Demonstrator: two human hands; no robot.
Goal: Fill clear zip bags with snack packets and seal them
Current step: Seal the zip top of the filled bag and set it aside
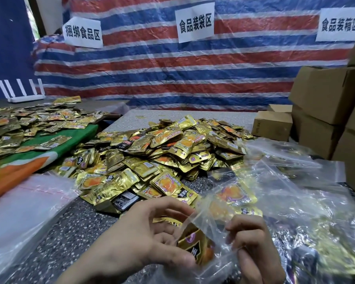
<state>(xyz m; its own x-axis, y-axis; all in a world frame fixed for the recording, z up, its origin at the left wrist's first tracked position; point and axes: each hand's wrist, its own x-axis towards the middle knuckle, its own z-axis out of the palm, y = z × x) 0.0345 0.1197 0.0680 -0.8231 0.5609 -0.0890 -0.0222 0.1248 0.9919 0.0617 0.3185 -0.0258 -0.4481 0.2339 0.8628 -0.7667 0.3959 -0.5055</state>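
A clear zip bag [215,219] hangs between my hands near the bottom centre, with gold snack packets [235,196] showing through its far end. My left hand [143,238] pinches a gold packet [197,245] at the bag's mouth, thumb underneath and fingers curled above. My right hand [252,242] grips the bag's right edge at the opening. Behind them a large heap of gold snack packets [162,152] covers the speckled table [74,228].
Filled clear bags [316,232] lie at the right. A stack of unused clear bags [27,203] sits at the left. More packets [25,126] cover a green and orange cloth at far left. Cardboard boxes [328,93] stand at the right; a white router [25,93] stands far left.
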